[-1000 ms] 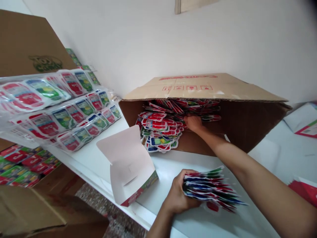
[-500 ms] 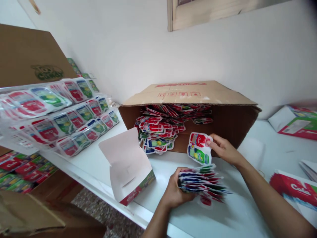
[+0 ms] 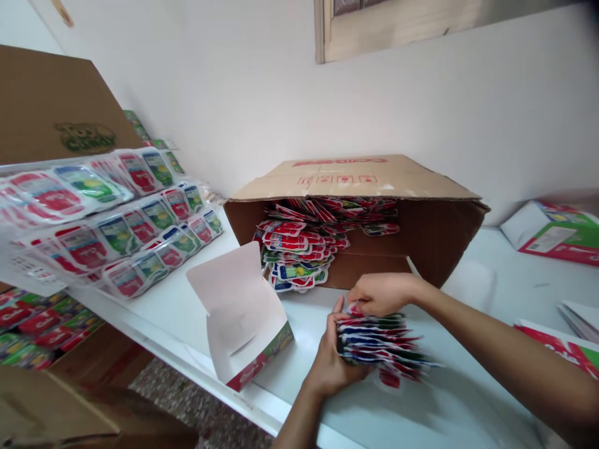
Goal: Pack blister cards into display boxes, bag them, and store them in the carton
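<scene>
Now I am gripping the packet stack (image 3: 381,346) with my left hand (image 3: 330,368) on the bench (image 3: 468,399), while my right hand (image 3: 381,294) is pressing onto its top, fingers curled.

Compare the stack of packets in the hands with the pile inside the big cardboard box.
The stack in the hands is squared up, packets edge-on, gripped by the left hand with the right hand on top; the pile in the cardboard box is loose, fanned and spilling out. The held stack sits on the white table; the pile lies inside the box. Both are red, green and blue printed packets.
</scene>
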`<state>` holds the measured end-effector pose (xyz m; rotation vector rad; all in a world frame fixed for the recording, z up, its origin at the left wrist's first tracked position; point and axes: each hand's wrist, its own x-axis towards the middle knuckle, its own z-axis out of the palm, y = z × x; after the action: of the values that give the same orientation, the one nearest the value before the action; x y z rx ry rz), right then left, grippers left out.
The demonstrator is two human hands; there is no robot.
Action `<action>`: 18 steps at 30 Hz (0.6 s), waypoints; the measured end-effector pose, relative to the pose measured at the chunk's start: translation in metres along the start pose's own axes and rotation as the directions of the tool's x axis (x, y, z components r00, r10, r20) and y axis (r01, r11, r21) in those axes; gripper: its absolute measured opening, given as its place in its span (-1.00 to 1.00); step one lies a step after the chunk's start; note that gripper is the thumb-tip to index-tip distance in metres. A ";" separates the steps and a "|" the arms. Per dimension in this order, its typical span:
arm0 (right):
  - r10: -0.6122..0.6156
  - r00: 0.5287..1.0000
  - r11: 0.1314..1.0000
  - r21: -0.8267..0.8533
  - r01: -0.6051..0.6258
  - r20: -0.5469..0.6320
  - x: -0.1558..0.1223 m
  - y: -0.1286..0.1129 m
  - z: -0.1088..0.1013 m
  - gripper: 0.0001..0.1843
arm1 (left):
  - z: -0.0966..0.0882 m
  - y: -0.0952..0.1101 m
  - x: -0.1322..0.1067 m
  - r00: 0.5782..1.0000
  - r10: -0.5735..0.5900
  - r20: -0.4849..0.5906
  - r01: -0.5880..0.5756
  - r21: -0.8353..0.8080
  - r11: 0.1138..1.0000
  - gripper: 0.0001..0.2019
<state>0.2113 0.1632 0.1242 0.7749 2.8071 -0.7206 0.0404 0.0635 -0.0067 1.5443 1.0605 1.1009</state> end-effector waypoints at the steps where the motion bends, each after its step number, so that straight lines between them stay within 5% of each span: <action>1: -0.033 0.999 0.999 0.027 0.032 0.035 0.005 0.001 0.002 -0.78 | 0.000 -0.001 -0.001 1.000 -0.019 -0.009 0.019 -0.036 0.999 -0.07; 4: -0.030 0.998 0.994 0.105 0.024 0.058 0.018 0.018 0.006 -0.75 | 0.000 -0.001 -0.001 0.999 -0.034 0.033 0.037 -0.088 0.995 0.13; 6: 0.195 0.980 0.978 0.090 -0.191 -0.041 0.024 0.043 0.004 -0.68 | -0.001 0.001 0.000 0.995 -0.049 0.082 0.055 -0.078 0.995 0.00; 7: 0.340 0.932 0.940 0.071 -0.334 -0.124 0.028 0.059 0.001 -0.65 | -0.002 0.002 0.000 0.995 -0.052 0.087 0.057 -0.052 0.997 -0.14; 9: 0.569 0.765 0.810 0.045 -0.585 -0.301 0.033 0.094 -0.007 -0.65 | -0.003 0.005 0.001 0.997 -0.036 0.063 0.035 0.016 0.999 -0.35; 13: 0.723 0.476 0.573 0.051 -0.818 -0.501 0.037 0.158 -0.021 -0.67 | -0.003 0.013 0.003 0.997 -0.037 0.073 0.040 -0.043 0.998 -0.42; 15: 0.726 0.406 0.514 0.047 -0.856 -0.556 0.037 0.179 -0.025 -0.63 | -0.003 0.018 0.004 0.992 -0.083 0.099 0.095 -0.125 0.988 -0.43; 18: 0.707 0.415 0.520 0.024 -0.854 -0.572 0.034 0.195 -0.028 -0.67 | -0.003 0.023 0.007 0.987 -0.115 0.109 0.131 -0.162 0.978 -0.47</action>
<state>0.2825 0.3391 0.0600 2.2832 2.2775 0.1006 0.0422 0.0664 0.0171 1.3662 0.9571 0.9921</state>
